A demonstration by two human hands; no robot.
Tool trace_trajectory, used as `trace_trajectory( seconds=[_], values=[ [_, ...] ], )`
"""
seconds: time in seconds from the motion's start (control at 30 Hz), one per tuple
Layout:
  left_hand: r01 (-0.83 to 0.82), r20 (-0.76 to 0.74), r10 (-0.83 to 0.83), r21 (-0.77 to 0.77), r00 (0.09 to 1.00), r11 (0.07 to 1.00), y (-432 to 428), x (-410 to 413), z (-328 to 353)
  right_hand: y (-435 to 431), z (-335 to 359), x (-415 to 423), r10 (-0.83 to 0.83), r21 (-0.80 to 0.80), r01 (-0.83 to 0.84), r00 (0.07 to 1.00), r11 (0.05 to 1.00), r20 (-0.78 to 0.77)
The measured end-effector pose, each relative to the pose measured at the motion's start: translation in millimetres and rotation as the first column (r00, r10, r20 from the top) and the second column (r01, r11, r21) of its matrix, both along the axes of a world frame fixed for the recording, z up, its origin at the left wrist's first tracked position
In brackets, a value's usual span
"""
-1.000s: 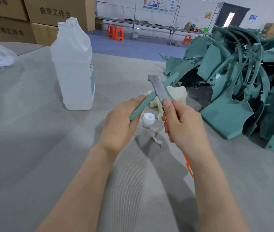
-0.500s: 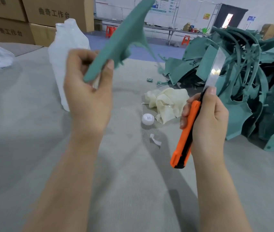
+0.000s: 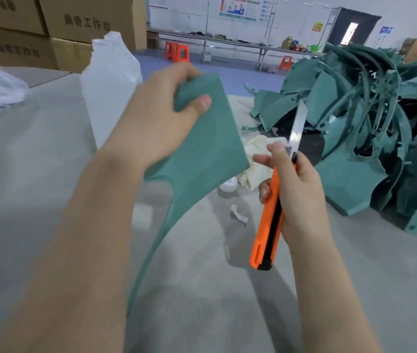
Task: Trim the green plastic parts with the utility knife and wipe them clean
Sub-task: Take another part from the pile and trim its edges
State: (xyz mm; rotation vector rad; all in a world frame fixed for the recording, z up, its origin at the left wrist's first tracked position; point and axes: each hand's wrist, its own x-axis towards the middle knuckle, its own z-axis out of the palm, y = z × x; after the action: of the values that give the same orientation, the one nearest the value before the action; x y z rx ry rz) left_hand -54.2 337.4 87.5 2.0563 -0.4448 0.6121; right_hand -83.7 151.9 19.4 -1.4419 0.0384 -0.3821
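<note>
Pinching a green plastic panel in the left grip, above the grey ribbed counter; clasping an orange utility knife in the right grip, blade up. Heaped along the counter's right edge: green parts. Beyond: cardboard boxes, orange stools.

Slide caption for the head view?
Left hand grips a green plastic part; right hand holds the orange utility knife, blade extended.

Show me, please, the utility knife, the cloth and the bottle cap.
utility knife [image 3: 268, 225], head view, orange handle
cloth [image 3: 252, 174], head view, lower folds
bottle cap [image 3: 228, 186], head view, white top
</note>
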Motion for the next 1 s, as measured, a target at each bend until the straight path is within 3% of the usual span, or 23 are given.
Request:
trace_trajectory(
  seconds=[0.1,0.23,0.33,0.4,0.43,0.47,0.53,0.6,0.63,0.7,0.77,0.8,0.83,0.87,1.0],
  values=[
    [0.09,-0.097,-0.074,0.161,0.992,0.983,-16,10,-12,-4,-3,2,0.095,-0.089,-0.097,0.995,0.991,-0.027],
    [0.195,-0.177,-0.162,0.184,0.971,0.964,-28,19,-34,-6,-12,9,0.037,-0.317,-0.06,0.996,0.947,-0.079],
    [-0.121,0.091,0.102,0.234,0.991,0.965,-40,17,-48,-6,-15,13,-0.031,-0.315,0.006,0.997,0.949,-0.075],
    [-0.26,0.293,0.226,0.08,0.929,0.962,-54,6,-56,-8,-16,15,-0.081,-0.192,0.061,0.992,0.98,-0.097],
    [-0.239,0.299,0.225,0.01,0.927,0.971,-61,0,-62,-10,-16,16,-0.101,-0.122,0.087,0.988,0.989,-0.113],
    [-0.196,0.224,0.2,-0.042,0.954,0.98,-67,-5,-69,-12,-16,17,-0.115,-0.065,0.107,0.986,0.992,-0.123],
    [-0.125,-0.159,0.126,0.018,0.979,0.992,-74,-8,-86,-13,-16,18,-0.12,0.036,0.125,0.985,0.991,-0.126],
    [0.022,-0.555,-0.001,0.032,0.832,0.999,-75,-9,-97,-12,-17,18,-0.091,0.176,0.114,0.987,0.978,-0.133],
    [0.064,-0.683,-0.109,-0.092,0.722,0.994,-73,-9,-100,-11,-17,19,-0.071,0.242,0.104,0.987,0.965,-0.141],
    [0.035,-0.695,-0.411,-0.487,0.59,0.873,-73,-7,-101,-8,-17,20,0.0,0.334,0.057,0.986,0.941,-0.167],
    [-0.019,-0.465,-0.678,-0.832,0.57,0.554,-75,-3,-104,-3,-18,20,0.127,0.365,-0.05,0.973,0.93,-0.192],
    [-0.059,-0.356,-0.733,-0.916,0.579,0.398,-75,-2,-105,1,-19,20,0.192,0.361,-0.108,0.96,0.926,-0.205],
    [-0.103,-0.294,-0.744,-0.951,0.6,0.293,-74,-2,-105,4,-21,20,0.243,0.348,-0.156,0.945,0.924,-0.22],
    [-0.139,-0.277,-0.731,-0.959,0.623,0.245,-73,-2,-105,7,-23,19,0.274,0.328,-0.19,0.934,0.925,-0.231],
    [-0.215,-0.255,-0.674,-0.966,0.693,0.145,-63,0,-106,11,-27,19,0.217,0.212,-0.165,0.943,0.963,-0.252]
  ],
)
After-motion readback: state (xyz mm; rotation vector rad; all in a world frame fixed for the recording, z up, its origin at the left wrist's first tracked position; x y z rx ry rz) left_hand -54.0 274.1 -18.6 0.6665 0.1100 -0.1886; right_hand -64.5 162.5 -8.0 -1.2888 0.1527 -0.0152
